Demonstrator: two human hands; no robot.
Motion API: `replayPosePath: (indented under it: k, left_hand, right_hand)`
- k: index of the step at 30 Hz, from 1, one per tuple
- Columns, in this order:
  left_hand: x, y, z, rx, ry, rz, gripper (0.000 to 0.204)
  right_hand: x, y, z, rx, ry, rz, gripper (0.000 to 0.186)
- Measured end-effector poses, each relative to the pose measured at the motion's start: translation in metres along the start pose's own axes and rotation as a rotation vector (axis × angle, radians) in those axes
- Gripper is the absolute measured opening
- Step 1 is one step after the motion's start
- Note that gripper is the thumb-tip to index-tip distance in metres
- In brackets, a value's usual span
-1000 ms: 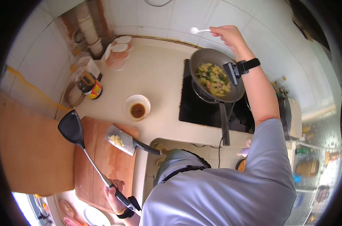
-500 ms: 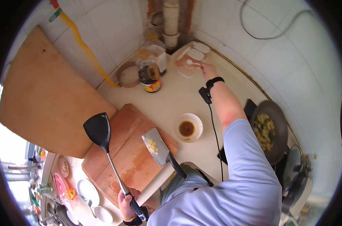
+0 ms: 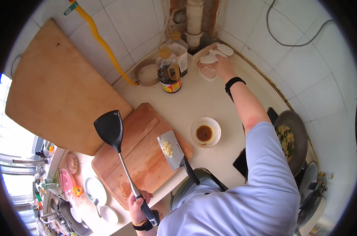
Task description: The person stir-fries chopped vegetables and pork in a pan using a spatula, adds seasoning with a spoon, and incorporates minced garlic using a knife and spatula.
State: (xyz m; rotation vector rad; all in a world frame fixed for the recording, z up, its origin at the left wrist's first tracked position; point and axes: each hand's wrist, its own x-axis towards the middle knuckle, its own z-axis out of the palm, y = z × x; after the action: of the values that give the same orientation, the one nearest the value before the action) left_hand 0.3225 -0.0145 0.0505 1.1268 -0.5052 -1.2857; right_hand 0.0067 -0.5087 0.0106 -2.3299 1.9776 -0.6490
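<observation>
My left hand (image 3: pixel 139 206) is closed round the handle of a black spatula (image 3: pixel 111 129), its broad head raised over the wooden cutting board (image 3: pixel 125 157). At the far corner of the counter, my right hand (image 3: pixel 224 67) is over a seasoning box (image 3: pixel 207 74) with white lids (image 3: pixel 225 49). Its fingers look drawn together at the box, and what they hold, if anything, is hidden. A cleaver (image 3: pixel 172 151) with chopped pale garlic-like bits (image 3: pixel 168 148) on its blade lies at the board's right edge. A bowl (image 3: pixel 214 129) of brown sauce stands right of it.
A sauce bottle (image 3: pixel 170 74) and a clear jug (image 3: pixel 181 51) stand left of the seasoning box. To the right is a pan (image 3: pixel 303 141) of cooked food. A large wooden board (image 3: pixel 64 94) leans against the wall; plates (image 3: pixel 95 190) and a pink basket (image 3: pixel 67 181) sit lower left.
My right hand has reached farther into the seasoning box, and the small white spoon it held is out of sight. My left hand still holds the spatula. The whole view has shifted slightly.
</observation>
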Motion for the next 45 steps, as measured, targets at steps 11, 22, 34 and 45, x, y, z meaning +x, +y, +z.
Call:
replayPosePath:
  k: [11,22,34,45]
  left_hand:
    - [0.001,0.010,0.020,0.205,-0.415,-0.145,0.020]
    - [-0.072,-0.058,0.164,0.223,-1.071,-0.232,0.028]
    - [-0.103,-0.155,0.222,0.470,-1.043,-0.146,0.073]
    - [-0.130,-0.185,0.234,0.247,-0.984,-0.628,0.051]
  right_hand:
    - [-0.206,-0.080,-0.192,0.795,-0.332,0.145,0.027]
    - [-0.524,-0.146,-0.249,1.486,-0.260,0.486,0.040]
    - [-0.640,0.017,-0.392,0.102,0.213,0.655,0.051]
    - [-0.562,0.098,-0.459,-0.384,-0.385,0.225,0.047]
